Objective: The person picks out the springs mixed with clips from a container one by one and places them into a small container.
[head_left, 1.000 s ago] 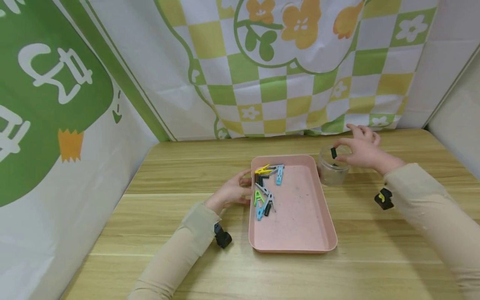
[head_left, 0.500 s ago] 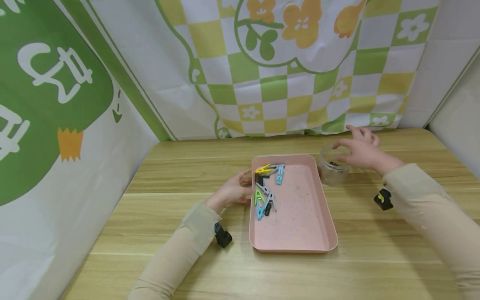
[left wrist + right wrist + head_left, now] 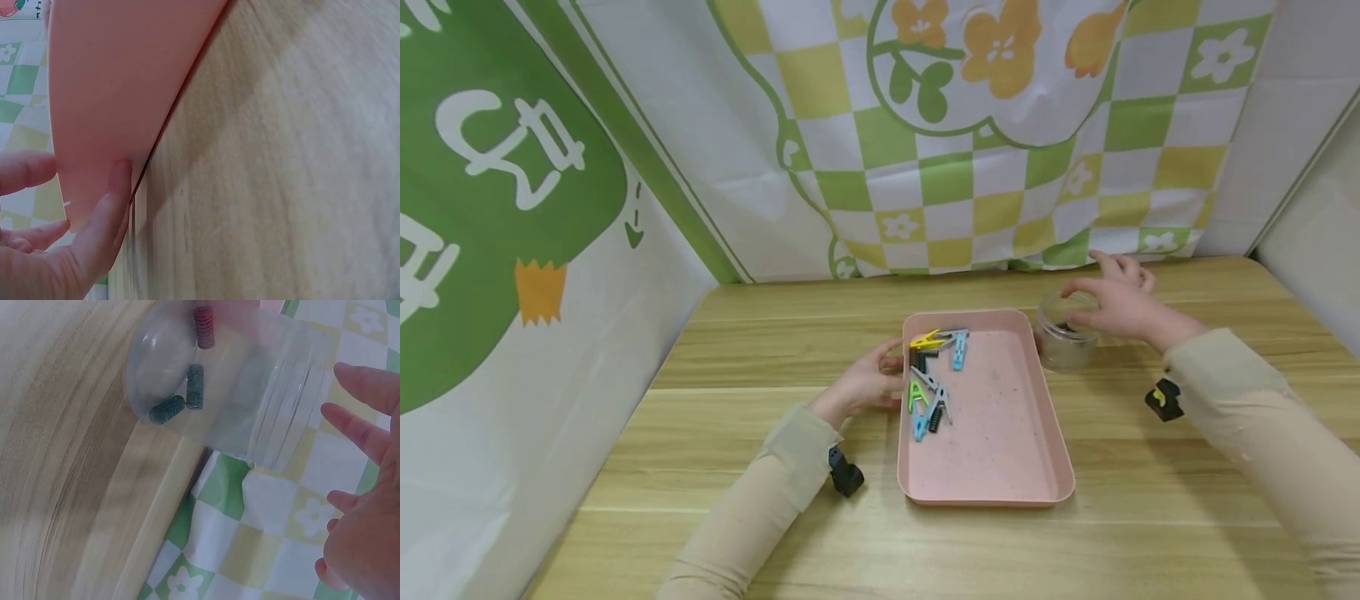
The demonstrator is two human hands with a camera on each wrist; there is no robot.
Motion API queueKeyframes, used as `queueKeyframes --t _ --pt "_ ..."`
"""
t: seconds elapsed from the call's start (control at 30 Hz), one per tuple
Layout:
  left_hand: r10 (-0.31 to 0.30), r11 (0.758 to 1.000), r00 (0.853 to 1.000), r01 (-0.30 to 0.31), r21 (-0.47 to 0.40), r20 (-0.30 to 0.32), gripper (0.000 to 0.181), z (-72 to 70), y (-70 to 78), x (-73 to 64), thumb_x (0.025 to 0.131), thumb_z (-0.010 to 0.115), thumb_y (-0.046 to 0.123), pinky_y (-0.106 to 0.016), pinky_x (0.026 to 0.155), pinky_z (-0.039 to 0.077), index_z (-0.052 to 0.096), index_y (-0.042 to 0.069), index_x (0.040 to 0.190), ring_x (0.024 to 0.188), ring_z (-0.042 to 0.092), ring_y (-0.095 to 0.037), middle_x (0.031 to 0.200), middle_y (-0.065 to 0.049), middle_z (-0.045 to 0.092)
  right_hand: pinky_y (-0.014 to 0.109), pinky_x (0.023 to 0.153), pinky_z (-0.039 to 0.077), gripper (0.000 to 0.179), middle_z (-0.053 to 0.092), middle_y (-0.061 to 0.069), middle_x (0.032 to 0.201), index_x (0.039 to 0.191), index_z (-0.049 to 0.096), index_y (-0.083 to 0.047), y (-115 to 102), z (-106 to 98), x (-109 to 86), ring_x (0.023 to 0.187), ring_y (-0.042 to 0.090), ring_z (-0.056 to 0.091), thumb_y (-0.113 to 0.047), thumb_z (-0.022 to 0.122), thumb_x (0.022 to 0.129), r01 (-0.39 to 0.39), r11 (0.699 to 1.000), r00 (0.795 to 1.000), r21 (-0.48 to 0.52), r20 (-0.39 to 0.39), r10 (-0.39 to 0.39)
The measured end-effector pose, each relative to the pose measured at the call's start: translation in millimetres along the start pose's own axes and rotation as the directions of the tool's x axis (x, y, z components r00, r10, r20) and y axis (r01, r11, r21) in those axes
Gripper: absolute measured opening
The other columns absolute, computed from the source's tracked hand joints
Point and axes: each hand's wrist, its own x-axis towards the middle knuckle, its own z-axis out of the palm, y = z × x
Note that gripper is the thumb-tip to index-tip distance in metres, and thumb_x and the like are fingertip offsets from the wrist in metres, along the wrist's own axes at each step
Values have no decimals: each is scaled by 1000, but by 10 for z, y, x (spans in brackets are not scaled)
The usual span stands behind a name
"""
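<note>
My left hand (image 3: pixel 867 383) rests against the outer left side of a pink tray (image 3: pixel 1000 433). In the left wrist view, fingertips touch the tray's outer wall (image 3: pixel 119 81). Along the tray's left side lie several clothespins, among them a yellow one (image 3: pixel 927 339), a blue one (image 3: pixel 959 350) and a green one (image 3: pixel 917 395), with dark coil springs (image 3: pixel 935 419) among them. My right hand (image 3: pixel 1122 307) hovers at the mouth of a clear jar (image 3: pixel 1066 354), its fingers apart and holding nothing visible. The right wrist view shows coil springs (image 3: pixel 195 387) inside the jar.
The jar stands close to the tray's upper right side on a wooden table (image 3: pixel 760 467). A checkered cloth (image 3: pixel 947 179) hangs behind the table's back edge. Black wrist devices (image 3: pixel 846 472) are on both sleeves.
A dark coil spring pinched in my right hand over the jar one second ago has been let go. The right hand has since shifted slightly left; the left hand has stayed still.
</note>
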Motion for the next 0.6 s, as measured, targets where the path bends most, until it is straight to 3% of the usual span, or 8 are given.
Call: queueKeyframes --t 0.6 --pt "-2 1000 1000 2 12 -5 76 7 0 -10 89 57 -4 -44 86 56 20 19 152 115 55 -37 148 -22 32 74 100 -1 36 1 30 153 119 60 -11 -211 2 19 133 57 -4 -28 66 87 58 998 998 18 -31 -57"
